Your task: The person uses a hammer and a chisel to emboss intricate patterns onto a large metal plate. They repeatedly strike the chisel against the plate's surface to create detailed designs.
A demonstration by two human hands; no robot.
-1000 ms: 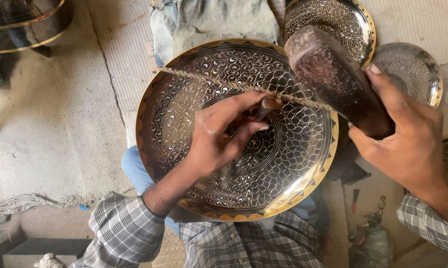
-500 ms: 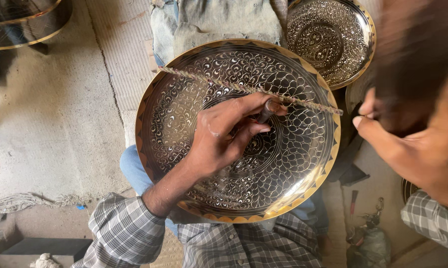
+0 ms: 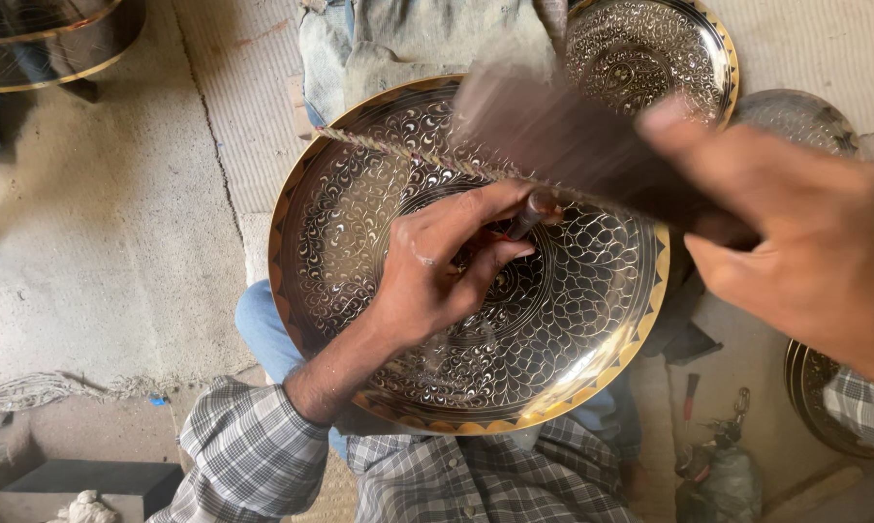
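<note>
Hands work an engraved tray (image 3: 359, 223) — left (image 3: 437, 266) pinching punch (image 3: 529, 215), right (image 3: 805, 247) gripping mallet (image 3: 573, 136).

Glossy metal on the big round tray (image 3: 437, 387), dark and mirror-bright, chased all over with fine scrollwork, a gold-coloured rim catching the light. Rough, fibrous twine (image 3: 398, 153) crosses its face. The second engraved tray (image 3: 650, 48) behind shines the same way. The mallet (image 3: 573, 136) looks like dark, matt wood, though blur makes that uncertain. Soft checked cotton on the sleeve (image 3: 253, 455), faded denim cloth (image 3: 427, 39) above, and coarse, matt woven matting (image 3: 117, 261) underneath.
</note>
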